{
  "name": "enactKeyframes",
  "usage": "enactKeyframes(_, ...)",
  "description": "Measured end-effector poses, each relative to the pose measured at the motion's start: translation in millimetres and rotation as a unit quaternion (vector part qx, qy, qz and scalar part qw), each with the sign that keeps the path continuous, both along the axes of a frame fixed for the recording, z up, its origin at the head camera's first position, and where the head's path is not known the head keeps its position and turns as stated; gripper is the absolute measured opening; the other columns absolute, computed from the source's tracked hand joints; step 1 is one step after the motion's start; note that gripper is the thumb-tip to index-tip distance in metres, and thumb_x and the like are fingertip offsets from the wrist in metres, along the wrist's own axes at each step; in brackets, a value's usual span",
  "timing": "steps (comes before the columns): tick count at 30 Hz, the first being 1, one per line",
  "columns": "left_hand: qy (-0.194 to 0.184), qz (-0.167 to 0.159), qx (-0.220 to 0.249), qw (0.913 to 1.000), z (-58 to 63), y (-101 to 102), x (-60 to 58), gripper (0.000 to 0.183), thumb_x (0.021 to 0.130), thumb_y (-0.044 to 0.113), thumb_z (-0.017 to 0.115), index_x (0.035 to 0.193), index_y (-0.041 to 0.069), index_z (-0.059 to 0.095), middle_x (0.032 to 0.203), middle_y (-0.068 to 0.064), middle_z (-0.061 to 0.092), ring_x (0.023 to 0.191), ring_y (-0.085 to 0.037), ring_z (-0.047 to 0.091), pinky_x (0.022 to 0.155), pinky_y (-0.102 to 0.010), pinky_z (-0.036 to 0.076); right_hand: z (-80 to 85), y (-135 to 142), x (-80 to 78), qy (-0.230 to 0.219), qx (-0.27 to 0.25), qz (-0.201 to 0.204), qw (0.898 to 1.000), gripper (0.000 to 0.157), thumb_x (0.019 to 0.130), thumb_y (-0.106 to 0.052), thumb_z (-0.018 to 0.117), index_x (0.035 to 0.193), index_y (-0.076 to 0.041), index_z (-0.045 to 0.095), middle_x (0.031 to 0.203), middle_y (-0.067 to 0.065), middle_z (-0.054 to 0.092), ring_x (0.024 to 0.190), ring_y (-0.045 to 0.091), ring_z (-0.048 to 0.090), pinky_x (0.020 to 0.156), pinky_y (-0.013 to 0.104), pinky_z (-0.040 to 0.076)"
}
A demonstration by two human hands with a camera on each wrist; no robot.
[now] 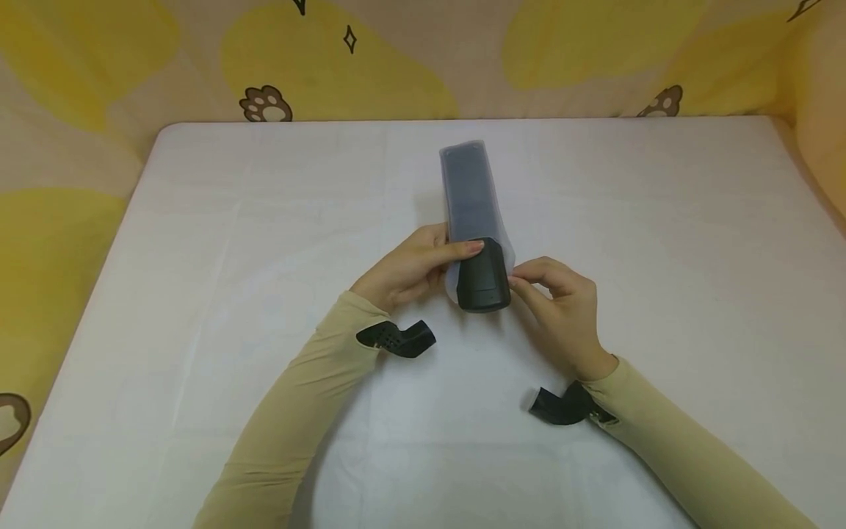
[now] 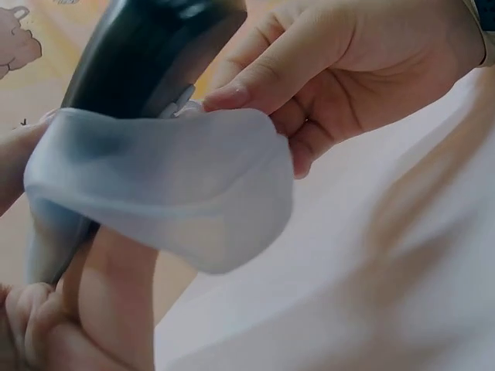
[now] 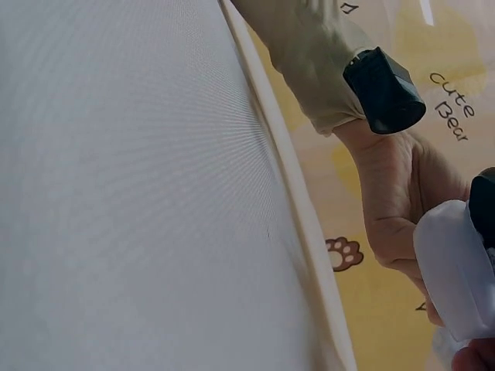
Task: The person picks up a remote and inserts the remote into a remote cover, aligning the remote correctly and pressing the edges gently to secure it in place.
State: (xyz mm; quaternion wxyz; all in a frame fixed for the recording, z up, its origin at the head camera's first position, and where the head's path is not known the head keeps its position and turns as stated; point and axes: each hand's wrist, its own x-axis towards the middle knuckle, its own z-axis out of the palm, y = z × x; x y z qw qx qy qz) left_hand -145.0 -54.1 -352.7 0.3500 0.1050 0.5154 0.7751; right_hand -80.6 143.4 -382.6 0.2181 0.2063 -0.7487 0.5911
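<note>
A long black remote control (image 1: pixel 485 285) sits mostly inside a translucent silicone cover (image 1: pixel 471 184), held above the white table. Its bare near end sticks out of the cover's loose mouth. My left hand (image 1: pixel 415 266) grips both from the left, thumb across the top and fingers beneath. On the right side, my right hand (image 1: pixel 562 305) pinches the cover's edge between thumb and forefinger. In the left wrist view, the slack flap of the cover (image 2: pixel 166 178) hangs below the remote control (image 2: pixel 143 58). Only the cover's pale flap (image 3: pixel 456 267) and a bit of black show in the right wrist view.
The white table (image 1: pixel 231 294) spreads out on both sides of the hands. A yellow patterned cloth (image 1: pixel 370 66) with paw prints stands behind its far edge. Black wrist cameras (image 1: pixel 399 339) jut from both sleeves over the table.
</note>
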Motion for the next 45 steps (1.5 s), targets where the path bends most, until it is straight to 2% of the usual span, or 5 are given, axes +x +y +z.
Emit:
enactKeyframes(7, 0.002, 0.0, -0.008, 1.0, 0.9, -2.4, -3.3, 0.035, 0.094, -0.002, 0.047, 0.126, -0.015, 0.042, 0.099, -0.007, 0.064, 0.092, -0.013, 0.061, 0.081, -0.023, 0.05, 2.4, 0.0, 0.7, 0.017, 0.026, 0.001, 1.0, 0.01, 0.08, 0.0, 0.072, 0.077, 0.008, 0.067, 0.075, 0.008, 0.067, 0.074, 0.005, 0.06, 0.07, 0.018, 0.048)
enactKeyframes(16, -0.008, -0.022, -0.02, 0.9995, 0.2, -11.7, -7.5, 0.026, 0.093, -0.001, 0.049, 0.117, -0.012, 0.049, 0.094, -0.006, 0.065, 0.087, -0.014, 0.062, 0.077, -0.026, 0.051, 3.8, 1.4, 0.9, -0.006, 0.017, 0.03, 0.999, 0.024, 0.085, -0.016, 0.07, 0.076, 0.006, 0.066, 0.073, 0.005, 0.065, 0.072, 0.007, 0.059, 0.07, 0.02, 0.048)
enactKeyframes(23, -0.025, -0.029, -0.014, 0.9992, -0.1, -12.9, -9.7, 0.024, 0.094, -0.001, 0.047, 0.115, -0.011, 0.048, 0.093, -0.007, 0.066, 0.084, -0.015, 0.064, 0.074, -0.027, 0.054, 5.9, 1.2, 2.9, -0.067, -0.037, 0.066, 0.995, 0.004, 0.083, 0.008, 0.067, 0.079, 0.007, 0.066, 0.074, 0.004, 0.065, 0.07, 0.012, 0.061, 0.07, 0.022, 0.05)
enactKeyframes(30, -0.025, 0.004, -0.02, 0.9995, -2.8, -10.5, -9.1, 0.03, 0.094, 0.003, 0.049, 0.121, -0.011, 0.047, 0.098, -0.007, 0.064, 0.088, -0.014, 0.063, 0.076, -0.025, 0.052, 5.7, -0.5, 3.2, -0.114, -0.088, 0.077, 0.987, 0.01, 0.079, 0.017, 0.065, 0.088, 0.012, 0.063, 0.082, 0.006, 0.065, 0.076, 0.016, 0.062, 0.074, 0.023, 0.05)
enactKeyframes(45, -0.057, 0.05, -0.013, 0.997, -4.3, -7.3, -7.5, 0.039, 0.097, 0.005, 0.048, 0.132, -0.009, 0.04, 0.114, -0.011, 0.059, 0.096, -0.012, 0.062, 0.081, -0.024, 0.052, 3.0, -0.6, 1.3, -0.069, -0.098, 0.074, 0.99, 0.023, 0.073, 0.024, 0.065, 0.095, 0.016, 0.063, 0.091, 0.011, 0.067, 0.085, 0.018, 0.063, 0.085, 0.029, 0.05)
